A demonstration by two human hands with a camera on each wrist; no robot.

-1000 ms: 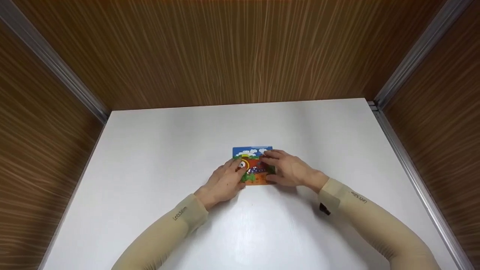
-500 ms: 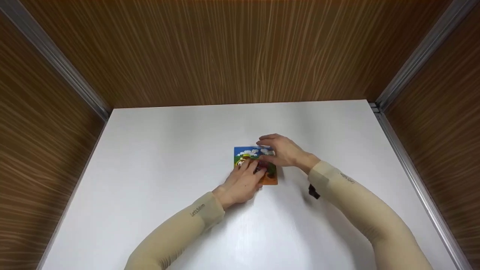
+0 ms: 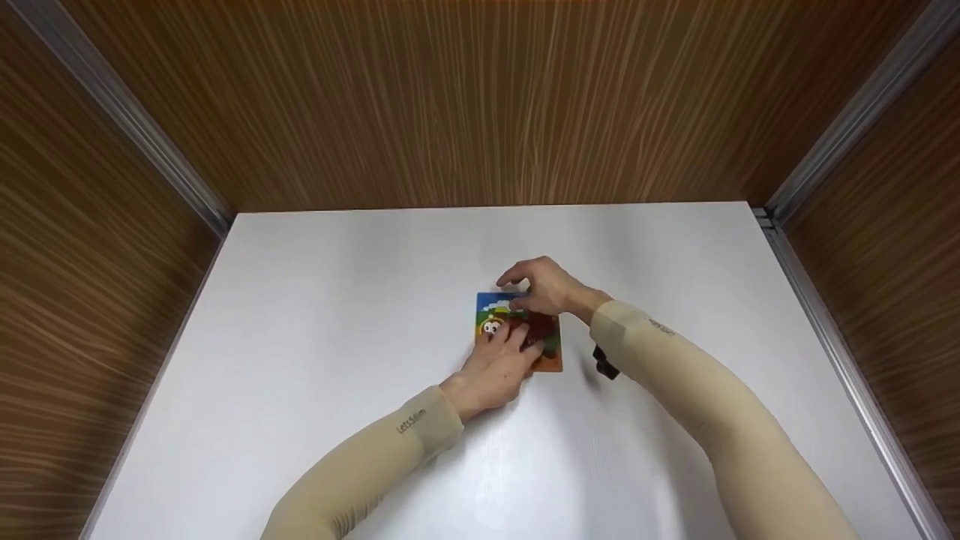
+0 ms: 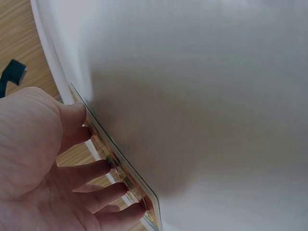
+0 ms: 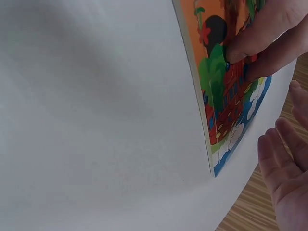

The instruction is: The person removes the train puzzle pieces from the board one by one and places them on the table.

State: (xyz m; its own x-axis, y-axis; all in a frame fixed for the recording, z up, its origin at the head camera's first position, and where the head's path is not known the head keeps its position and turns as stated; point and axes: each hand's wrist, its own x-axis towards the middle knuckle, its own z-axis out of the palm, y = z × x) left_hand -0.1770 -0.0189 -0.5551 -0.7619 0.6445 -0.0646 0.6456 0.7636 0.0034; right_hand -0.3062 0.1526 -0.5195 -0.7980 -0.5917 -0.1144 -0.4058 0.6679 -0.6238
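A small, flat puzzle board with a bright cartoon picture lies on the white table. Blue sky with white clouds runs along its far edge, and orange ground shows at its near corner. My left hand rests on it with fingers spread over the middle, hiding part of the picture. Over the board's far right part hovers my right hand, its fingers bent past the far edge and its thumb above the clouds. In the right wrist view, the right fingers appear apart from the board's blue edge.
The white table surrounds the board on every side. Wood-grain panels stand at the back and both sides, with metal rails along the corners. A small black device shows below the right wrist.
My left hand has slid right, further across the board. My right hand has lifted from the board's right side and moved to its far edge. The board sits slightly further right in view.
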